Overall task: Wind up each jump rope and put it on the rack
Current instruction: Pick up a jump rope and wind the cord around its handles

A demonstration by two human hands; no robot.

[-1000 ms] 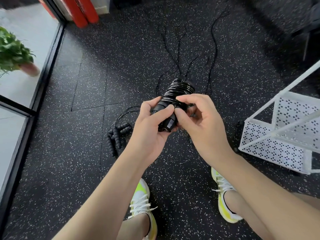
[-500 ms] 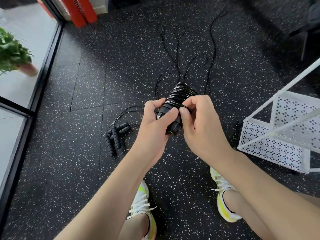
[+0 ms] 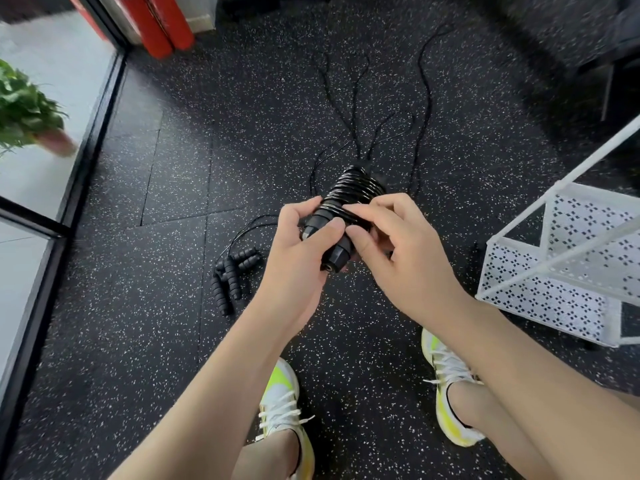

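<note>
A black rubber floor (image 3: 145,341) flecked with white fills the view, its tile seams running toward a glass wall on the left. At the right stands a white perforated metal rack (image 3: 540,289), set on the floor just beyond the person's right shoe (image 3: 450,393); the left shoe (image 3: 284,410) is planted nearer the middle (both are white with neon yellow). Loose black rope cords (image 3: 356,109) trail across the floor ahead. A potted plant (image 3: 24,109) sits behind the glass, and red cylinders (image 3: 162,26) lean at the top left. Left of the hands, a bundle of ridged black jump rope handles (image 3: 232,275) lies on the floor. The wound jump rope (image 3: 349,195) is held in the air between both hands, well apart from the rack. The left hand (image 3: 294,258) grips its handles, thumb pressed across them. The right hand (image 3: 405,258) pinches the cord against the coil.
</note>
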